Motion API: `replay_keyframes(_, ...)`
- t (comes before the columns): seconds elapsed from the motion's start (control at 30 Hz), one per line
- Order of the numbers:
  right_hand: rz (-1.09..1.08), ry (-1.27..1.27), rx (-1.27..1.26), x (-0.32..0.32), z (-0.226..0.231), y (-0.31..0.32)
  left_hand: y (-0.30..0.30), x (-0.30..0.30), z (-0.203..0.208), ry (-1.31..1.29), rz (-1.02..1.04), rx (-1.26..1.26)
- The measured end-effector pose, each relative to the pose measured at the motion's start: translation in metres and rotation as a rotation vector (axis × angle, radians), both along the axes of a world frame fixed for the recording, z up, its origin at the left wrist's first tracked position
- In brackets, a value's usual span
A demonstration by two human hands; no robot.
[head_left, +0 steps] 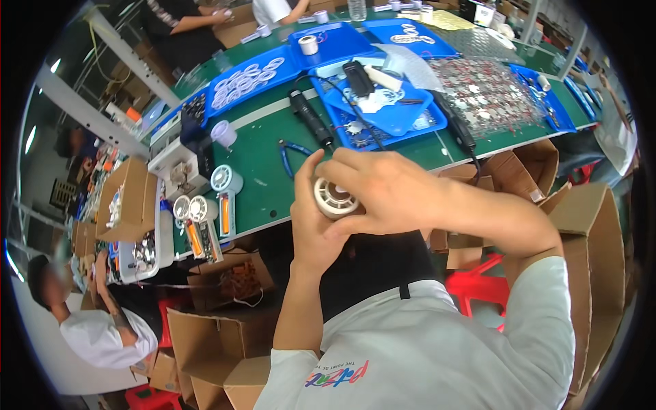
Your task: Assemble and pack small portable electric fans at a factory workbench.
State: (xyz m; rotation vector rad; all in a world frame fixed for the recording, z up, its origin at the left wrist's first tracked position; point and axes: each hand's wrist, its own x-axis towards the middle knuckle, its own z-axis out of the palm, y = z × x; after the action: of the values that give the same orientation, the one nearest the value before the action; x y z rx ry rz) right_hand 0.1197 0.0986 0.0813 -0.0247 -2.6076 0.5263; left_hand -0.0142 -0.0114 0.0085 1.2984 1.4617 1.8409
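Grip: left hand [311, 225] and right hand [395, 184] hold white slotted part [333, 204] | Place: on wearer's side of black cylindrical tool [311, 117] | Advice: left should steady, right press evenly

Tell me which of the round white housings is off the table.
The slotted white housing between your left hand and right hand; the similar round-topped housings are on the green table, touched by neither.

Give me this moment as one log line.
left hand: holds white round part; right hand: also holds it; table: black screwdriver, pliers
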Motion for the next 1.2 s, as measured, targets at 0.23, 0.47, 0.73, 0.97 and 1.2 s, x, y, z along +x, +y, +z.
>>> replay_keyframes(0.23, -0.008, 0.152, 0.026, -0.018, -0.042, -0.006, -0.016, -0.002, 0.004, 0.297, 0.055, -0.105)
replay_keyframes(0.47, -0.028, 0.177, -0.019, -0.007, -0.045, 0.002, -0.003, 0.002, 0.0, 0.338, 0.019, -0.089)
replay_keyframes(0.73, -0.067, 0.431, -0.239, 0.008, -0.024, 0.021, 0.004, 0.011, -0.011, 0.108, -0.109, -0.086)
replay_keyframes(0.97, -0.153, 0.088, -1.057, 0.028, -0.031, 0.045, -0.004, -0.013, -0.017, 0.068, 0.021, -0.01)
replay_keyframes(1.2, -0.341, -0.106, -1.149, 0.037, -0.031, 0.073, 0.019, -0.051, -0.035, 0.001, 0.208, 0.015)
